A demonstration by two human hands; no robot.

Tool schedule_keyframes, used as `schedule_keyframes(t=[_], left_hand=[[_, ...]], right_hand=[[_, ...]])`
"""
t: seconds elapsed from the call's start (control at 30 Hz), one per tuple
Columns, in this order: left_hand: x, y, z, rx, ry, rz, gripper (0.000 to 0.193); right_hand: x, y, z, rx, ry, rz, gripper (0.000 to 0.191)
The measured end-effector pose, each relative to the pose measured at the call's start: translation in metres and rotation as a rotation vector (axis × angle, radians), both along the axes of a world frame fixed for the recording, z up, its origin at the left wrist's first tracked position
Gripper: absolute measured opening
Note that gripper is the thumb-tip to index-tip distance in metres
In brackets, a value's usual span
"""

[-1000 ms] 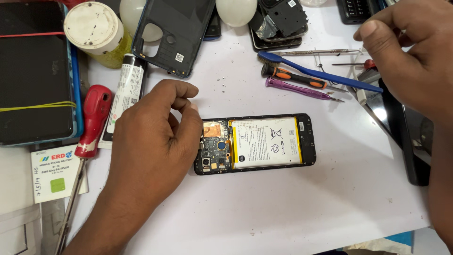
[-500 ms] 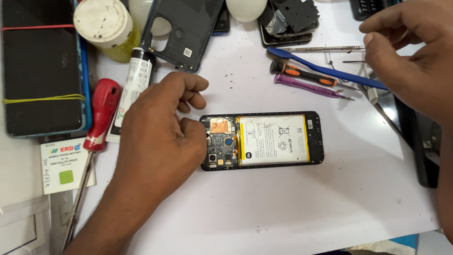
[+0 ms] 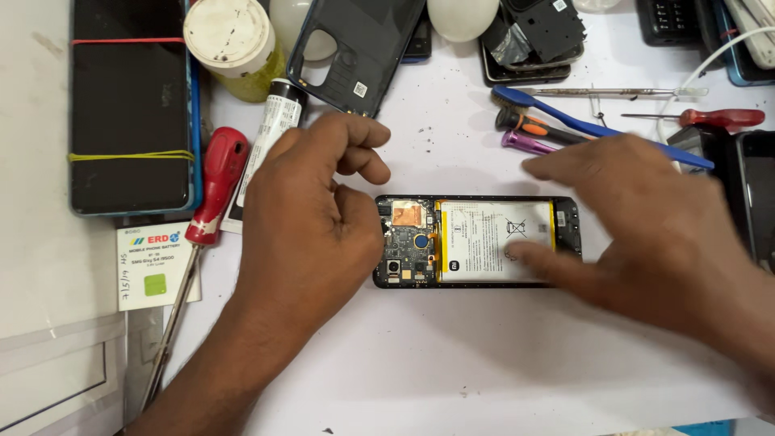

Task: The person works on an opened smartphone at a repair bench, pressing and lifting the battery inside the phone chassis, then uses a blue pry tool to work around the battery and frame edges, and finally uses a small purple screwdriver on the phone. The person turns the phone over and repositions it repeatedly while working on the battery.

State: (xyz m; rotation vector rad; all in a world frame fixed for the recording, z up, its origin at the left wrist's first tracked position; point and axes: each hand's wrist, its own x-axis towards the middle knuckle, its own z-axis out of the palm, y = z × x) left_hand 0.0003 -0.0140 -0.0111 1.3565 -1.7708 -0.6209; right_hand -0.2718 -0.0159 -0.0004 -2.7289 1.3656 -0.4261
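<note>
An opened phone (image 3: 476, 241) lies flat on the white table, its circuit board at the left and its white battery (image 3: 492, 234) in the middle. My left hand (image 3: 311, 218) rests curled against the phone's left end, fingers bent, holding nothing that I can see. My right hand (image 3: 646, 226) reaches in from the right with fingers spread, and a fingertip touches the battery's lower right part.
A dark phone back cover (image 3: 355, 48) lies at the top centre. A red-handled screwdriver (image 3: 211, 186), a glue tube (image 3: 270, 133) and a phone bound with a yellow band (image 3: 129, 105) sit at the left. A blue spudger (image 3: 581, 125), small screwdrivers and tweezers lie at the upper right.
My right hand has come down from the upper right onto the battery. My left hand stays at the phone's left end.
</note>
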Motion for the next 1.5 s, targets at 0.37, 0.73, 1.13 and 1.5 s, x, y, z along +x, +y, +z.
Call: schedule_keyframes(t=[0.37, 0.73, 1.13, 1.5], left_hand=[[0.003, -0.003, -0.004, -0.112, 0.133, 0.028, 0.036], [0.004, -0.002, -0.006, -0.116, 0.173, 0.003, 0.035], [0.005, 0.003, -0.007, -0.136, 0.226, -0.016, 0.038], [0.005, 0.004, -0.006, -0.143, 0.213, -0.006, 0.038]], right_hand=[[0.005, 0.004, -0.017, 0.153, -0.057, 0.154, 0.093], [-0.001, 0.001, -0.019, 0.090, -0.155, 0.158, 0.083], [-0.025, -0.040, -0.004, -0.268, -0.027, 0.043, 0.040], [-0.027, -0.093, -0.017, -0.468, 0.151, 0.141, 0.034]])
